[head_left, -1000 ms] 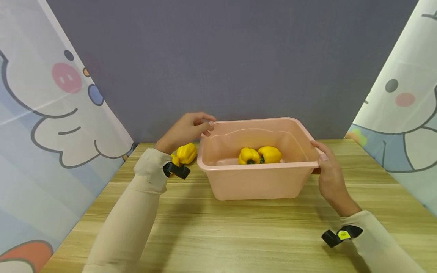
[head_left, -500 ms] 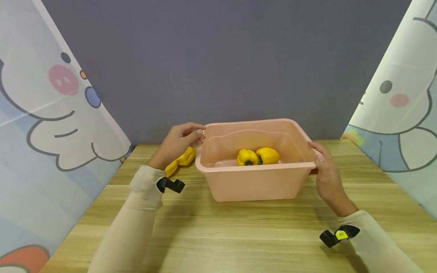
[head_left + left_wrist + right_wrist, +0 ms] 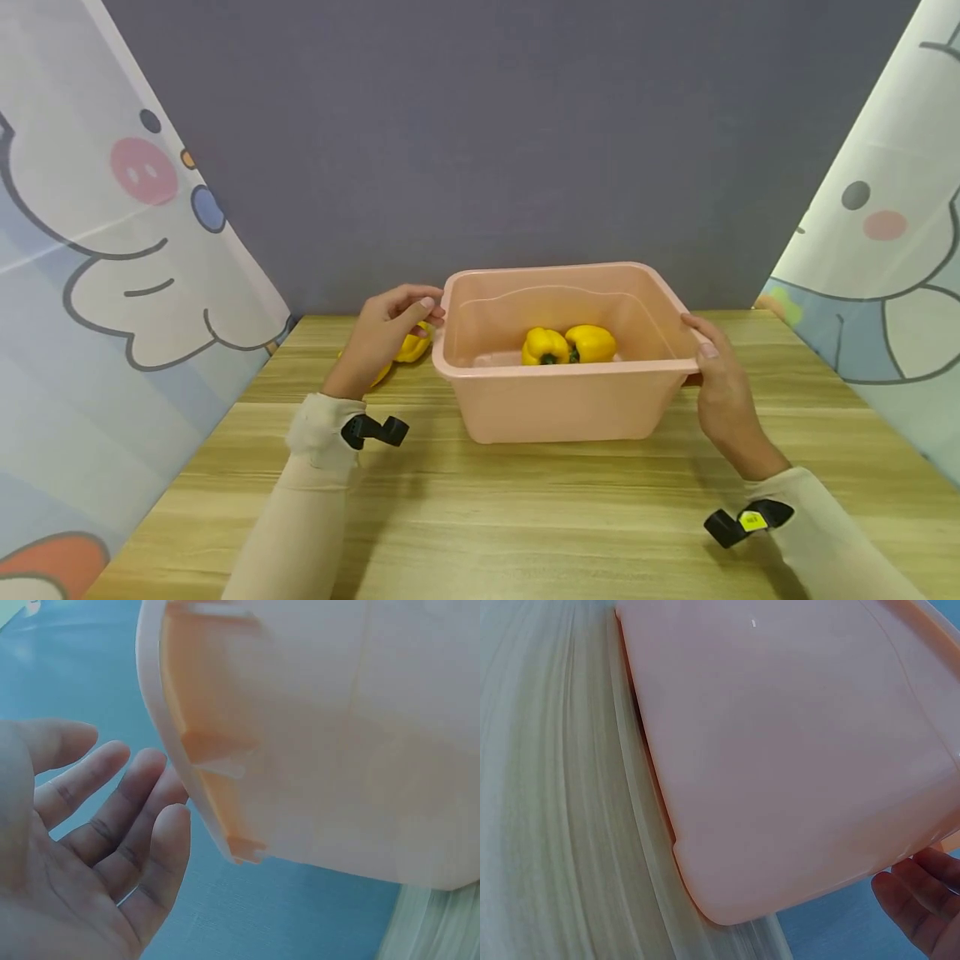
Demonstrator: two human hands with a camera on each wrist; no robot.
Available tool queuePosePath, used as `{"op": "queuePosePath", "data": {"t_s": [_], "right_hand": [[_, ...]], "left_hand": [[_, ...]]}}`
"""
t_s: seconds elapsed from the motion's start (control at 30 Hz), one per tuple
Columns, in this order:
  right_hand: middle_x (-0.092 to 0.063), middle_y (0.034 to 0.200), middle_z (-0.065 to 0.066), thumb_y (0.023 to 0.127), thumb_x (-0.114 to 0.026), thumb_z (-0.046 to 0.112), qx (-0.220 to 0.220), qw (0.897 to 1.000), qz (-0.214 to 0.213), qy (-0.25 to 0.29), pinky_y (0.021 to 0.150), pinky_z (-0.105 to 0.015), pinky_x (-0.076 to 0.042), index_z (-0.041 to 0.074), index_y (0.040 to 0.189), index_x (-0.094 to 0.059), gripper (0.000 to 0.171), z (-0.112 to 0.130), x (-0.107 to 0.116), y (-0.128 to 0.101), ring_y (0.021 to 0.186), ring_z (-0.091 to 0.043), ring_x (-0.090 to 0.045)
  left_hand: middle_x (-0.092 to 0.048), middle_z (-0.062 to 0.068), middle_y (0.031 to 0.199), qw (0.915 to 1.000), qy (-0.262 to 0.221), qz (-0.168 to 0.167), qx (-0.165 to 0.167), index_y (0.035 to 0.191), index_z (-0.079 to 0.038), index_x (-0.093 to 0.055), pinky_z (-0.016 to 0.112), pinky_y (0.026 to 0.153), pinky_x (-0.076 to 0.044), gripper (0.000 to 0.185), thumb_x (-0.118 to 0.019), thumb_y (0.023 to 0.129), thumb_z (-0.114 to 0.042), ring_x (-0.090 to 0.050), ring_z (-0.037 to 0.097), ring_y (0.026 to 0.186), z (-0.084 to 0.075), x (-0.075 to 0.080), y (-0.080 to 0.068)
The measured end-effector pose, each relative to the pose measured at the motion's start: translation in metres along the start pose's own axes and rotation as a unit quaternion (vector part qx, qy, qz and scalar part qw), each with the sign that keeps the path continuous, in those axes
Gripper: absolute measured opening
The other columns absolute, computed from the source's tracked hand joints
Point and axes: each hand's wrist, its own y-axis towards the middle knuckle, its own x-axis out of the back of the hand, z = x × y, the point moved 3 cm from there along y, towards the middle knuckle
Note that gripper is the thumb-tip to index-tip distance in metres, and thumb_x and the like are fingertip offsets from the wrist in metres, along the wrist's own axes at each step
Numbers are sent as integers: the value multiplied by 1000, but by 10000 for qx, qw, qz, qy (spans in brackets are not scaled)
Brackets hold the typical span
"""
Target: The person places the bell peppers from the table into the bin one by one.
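L hand (image 3: 382, 329) dropped off tub (image 3: 570, 400) rim, open beside it, R hand (image 3: 720, 392) grips rim

Left hand (image 3: 386, 329) raised ahead of its sleeve, fingers (image 3: 112, 802) relaxed and slightly spread, palm open, holding nothing. Right hand (image 3: 722, 392) extended forward, thumb lying on top, fingers (image 3: 919, 896) curled underneath in a grip. Both forearms in pale sleeves, black strap at each wrist, reaching forward and angled inward

Wooden table (image 3: 525, 517), grey back wall (image 3: 487, 125), cartoon-printed curtains (image 3: 97, 275) on both sides
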Motion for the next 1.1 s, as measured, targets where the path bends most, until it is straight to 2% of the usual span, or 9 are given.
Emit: {"op": "queuePosePath", "data": {"t_s": [0.07, 0.17, 0.3, 0.47, 0.63, 0.77, 0.93, 1.1], "right_hand": [[-51, 127, 3, 111, -26, 23, -6, 10000, -7, 40, 67, -19, -47, 1, 149, -42, 47, 0, 1, 0, 82, -8, -56], [-52, 126, 1, 110, -27, 22, 1, 9999, 11, 134, 67, -19, -47, 1, 149, -42, 47, 0, 0, 1, 82, -9, -56], [-53, 126, 0, 110, -26, 21, 42, 9999, 11, 115, 67, -18, -48, 1, 149, -42, 47, 0, 0, 2, 82, -9, -57], [-53, 126, 4, 110, -25, 20, 81, 9999, -24, -69, 67, -17, -48, 2, 149, -43, 46, 0, 1, 0, 83, -7, -57], [-53, 129, 5, 110, -26, 18, 107, 9999, -49, -84, 67, -17, -48, 0, 148, -43, 46, 1, 1, -1, 83, -7, -57], [-53, 130, 4, 110, -26, 18, 134, 9999, -72, -5, 67, -17, -48, 1, 148, -43, 46, 1, 1, 0, 83, -8, -57], [-52, 131, 4, 110, -26, 19, 127, 9999, -29, -2, 67, -18, -48, 1, 149, -43, 46, 1, 0, 1, 84, -8, -57], [-52, 130, 3, 110, -25, 19, 87, 10000, 0, -23, 68, -18, -48, 2, 149, -43, 46, -1, 0, 0, 84, -9, -57]], "left_hand": [[-70, 14, 106, 9999, -103, -70, -50, 128, 1, -64, 37, 79, -56, 36, -57, 104, -25, -67, 24, 98, 1, -1, -2], [-71, 15, 101, 9988, -335, -344, -121, 125, 3, -65, 34, 76, -57, 31, -57, 104, -20, -68, 26, 93, 2, 0, -6], [-71, 12, 95, 9956, -621, -666, -202, 121, 1, -66, 31, 73, -57, 28, -57, 104, -19, -68, 31, 90, 3, 4, -9], [-70, 12, 95, 9951, -631, -741, -166, 120, -1, -67, 32, 74, -57, 28, -57, 104, -22, -67, 28, 88, 7, 7, -11], [-69, 19, 100, 9970, -237, -732, -134, 121, -1, -67, 32, 74, -57, 28, -55, 105, -22, -68, 24, 87, 13, 14, -13], [-68, 18, 102, 9965, 303, -772, -131, 122, -4, -67, 32, 76, -56, 28, -54, 106, -23, -68, 22, 89, 17, 23, -16], [-68, 15, 107, 9924, 969, -763, 5, 127, -5, -65, 28, 78, -55, 32, -54, 106, -26, -67, 22, 93, 25, 37, -22], [-69, 14, 110, 9875, 1334, -817, 167, 130, -7, -64, 24, 77, -54, 36, -54, 106, -31, -67, 27, 95, 37, 50, -26]]}}
